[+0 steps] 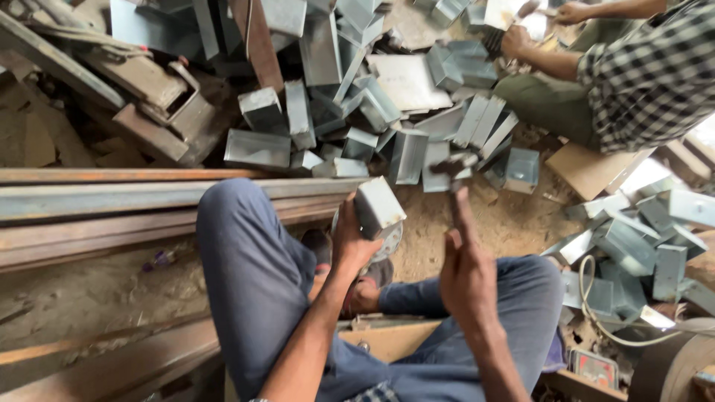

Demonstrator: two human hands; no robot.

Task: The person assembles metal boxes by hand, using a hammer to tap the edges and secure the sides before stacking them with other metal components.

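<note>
Both forearms raised, left hand and right hand in closed grip.

The floor is bare sandy earth with dust and small scraps. Long rusty steel beams lie across it from nine o'clock toward the centre. At twelve o'clock a pile of grey sheet-metal boxes covers the ground, and more boxes lie at three o'clock. Soft daylight falls evenly.
</note>
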